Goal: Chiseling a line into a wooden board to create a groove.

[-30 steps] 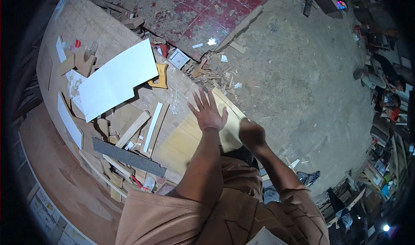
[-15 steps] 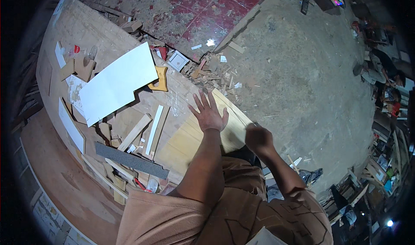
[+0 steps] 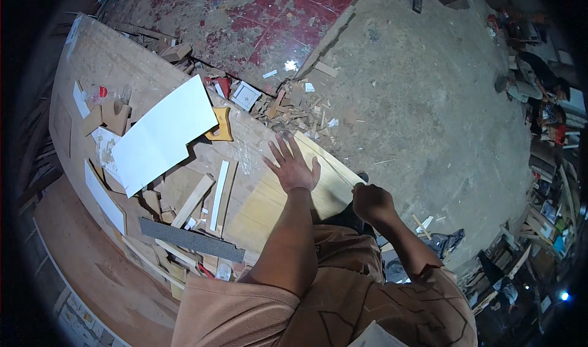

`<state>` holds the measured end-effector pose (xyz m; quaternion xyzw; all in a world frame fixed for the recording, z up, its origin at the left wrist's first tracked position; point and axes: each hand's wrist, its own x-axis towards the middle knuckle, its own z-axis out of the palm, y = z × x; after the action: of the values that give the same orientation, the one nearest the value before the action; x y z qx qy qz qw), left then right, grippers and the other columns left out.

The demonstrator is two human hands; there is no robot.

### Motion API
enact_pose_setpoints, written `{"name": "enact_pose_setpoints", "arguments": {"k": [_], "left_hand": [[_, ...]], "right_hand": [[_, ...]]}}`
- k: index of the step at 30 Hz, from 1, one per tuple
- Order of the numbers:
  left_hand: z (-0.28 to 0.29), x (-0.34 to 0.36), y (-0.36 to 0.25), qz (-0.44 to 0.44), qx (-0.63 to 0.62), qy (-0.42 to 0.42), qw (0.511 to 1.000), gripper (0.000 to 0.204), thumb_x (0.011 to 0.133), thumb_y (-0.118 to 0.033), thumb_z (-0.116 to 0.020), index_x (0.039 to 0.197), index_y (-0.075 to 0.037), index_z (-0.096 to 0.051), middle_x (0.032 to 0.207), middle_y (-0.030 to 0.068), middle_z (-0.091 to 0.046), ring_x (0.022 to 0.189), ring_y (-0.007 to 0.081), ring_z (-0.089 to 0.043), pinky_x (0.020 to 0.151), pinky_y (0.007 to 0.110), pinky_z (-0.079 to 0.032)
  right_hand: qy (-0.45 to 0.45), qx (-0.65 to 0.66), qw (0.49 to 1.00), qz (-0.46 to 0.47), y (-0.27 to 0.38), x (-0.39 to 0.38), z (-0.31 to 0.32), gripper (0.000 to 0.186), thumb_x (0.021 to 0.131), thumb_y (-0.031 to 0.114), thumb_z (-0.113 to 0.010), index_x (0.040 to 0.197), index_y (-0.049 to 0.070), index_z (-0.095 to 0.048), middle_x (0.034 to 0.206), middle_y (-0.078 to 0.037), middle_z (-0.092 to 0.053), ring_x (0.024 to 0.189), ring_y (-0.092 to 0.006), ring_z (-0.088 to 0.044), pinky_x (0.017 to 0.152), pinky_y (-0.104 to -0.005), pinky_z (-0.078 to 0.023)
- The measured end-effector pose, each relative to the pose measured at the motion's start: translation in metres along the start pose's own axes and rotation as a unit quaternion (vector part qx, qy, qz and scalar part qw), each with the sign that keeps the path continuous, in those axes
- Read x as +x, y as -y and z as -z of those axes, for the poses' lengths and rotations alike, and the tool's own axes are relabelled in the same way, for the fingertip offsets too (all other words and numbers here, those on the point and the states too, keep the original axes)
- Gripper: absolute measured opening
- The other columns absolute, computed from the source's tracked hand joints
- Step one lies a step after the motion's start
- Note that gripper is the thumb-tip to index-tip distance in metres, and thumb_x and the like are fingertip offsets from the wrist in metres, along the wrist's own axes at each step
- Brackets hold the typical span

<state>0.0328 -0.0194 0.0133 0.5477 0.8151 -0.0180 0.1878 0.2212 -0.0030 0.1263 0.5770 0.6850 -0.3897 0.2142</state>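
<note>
A pale yellow wooden board (image 3: 269, 203) lies at the workbench's right edge, in front of me. My left hand (image 3: 295, 170) is pressed flat on it with the fingers spread. Just off the board's right edge, my right hand (image 3: 372, 203) is closed in a fist. A thin straight line runs from the fist along the board, perhaps a narrow blade seen edge-on; what the fist grips is hidden. A saw with a yellow handle (image 3: 222, 125) lies to the left, its blade covered by a large white panel (image 3: 164, 132).
The bench (image 3: 153, 71) also carries wood strips (image 3: 195, 200), a dark grey strip (image 3: 190, 239) and a red-handled tool (image 3: 205, 270). Offcuts (image 3: 300, 107) litter the floor beyond its edge. Other people (image 3: 542, 86) are at the far right, near stacked scrap.
My right hand, blurred before, is now sharp and slightly lower and to the right. My left hand stays flat on the board. The whole view has shifted a little.
</note>
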Motion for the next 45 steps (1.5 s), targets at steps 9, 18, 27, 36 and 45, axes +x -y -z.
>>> {"name": "enact_pose_setpoints", "arguments": {"k": [9,18,27,36,45], "left_hand": [[-0.001,0.003,0.0,-0.021,-0.004,-0.019,1.0,0.097,0.082,-0.047,-0.058,0.155,-0.002,-0.014,0.161,0.0256,-0.009,0.148,0.0473,-0.002,0.113,0.069,0.001],[-0.002,0.002,0.0,-0.013,0.008,-0.013,1.0,0.097,0.081,-0.047,-0.058,0.155,-0.003,-0.013,0.161,0.0252,-0.008,0.148,0.0487,-0.002,0.113,0.07,0.0],[0.0,0.002,-0.003,-0.014,0.015,-0.009,1.0,0.098,0.081,-0.047,-0.059,0.155,-0.004,-0.012,0.161,0.0256,-0.009,0.148,0.0479,-0.003,0.113,0.069,-0.001],[0.0,0.004,-0.006,-0.02,0.015,-0.021,0.999,0.097,0.081,-0.046,-0.059,0.155,-0.005,-0.012,0.16,0.0257,-0.01,0.148,0.0481,-0.003,0.113,0.069,-0.001],[0.0,0.002,-0.004,0.005,0.058,0.013,0.998,0.096,0.083,-0.05,-0.057,0.155,-0.005,-0.012,0.162,0.0228,-0.007,0.149,0.0461,-0.001,0.114,0.068,-0.001]], "right_hand": [[-0.182,-0.029,0.98,0.081,0.004,0.055,-0.055,0.019,0.09,0.023,-0.057,0.08,0.008,-0.063,0.068,-0.016,-0.066,0.063,-0.0332,-0.068,0.061,-0.0462,-0.056],[-0.069,-0.041,0.996,-0.025,0.005,0.011,-0.031,0.018,0.092,0.022,-0.055,0.084,0.007,-0.063,0.073,-0.016,-0.069,0.071,-0.0301,-0.071,0.062,-0.0419,-0.057],[-0.203,-0.003,0.973,0.111,-0.008,0.046,-0.069,0.013,0.085,0.015,-0.054,0.087,0.006,-0.063,0.075,-0.018,-0.068,0.068,-0.0322,-0.07,0.059,-0.0443,-0.056],[-0.241,-0.11,0.962,0.074,-0.021,0.034,-0.055,0.013,0.084,0.019,-0.058,0.078,0.007,-0.06,0.069,-0.014,-0.064,0.063,-0.0327,-0.066,0.055,-0.0444,-0.053],[-0.239,-0.057,0.967,0.073,0.001,-0.031,-0.029,0.013,0.084,0.017,-0.057,0.078,0.006,-0.059,0.058,-0.012,-0.06,0.052,-0.0314,-0.063,0.045,-0.043,-0.05]]}}
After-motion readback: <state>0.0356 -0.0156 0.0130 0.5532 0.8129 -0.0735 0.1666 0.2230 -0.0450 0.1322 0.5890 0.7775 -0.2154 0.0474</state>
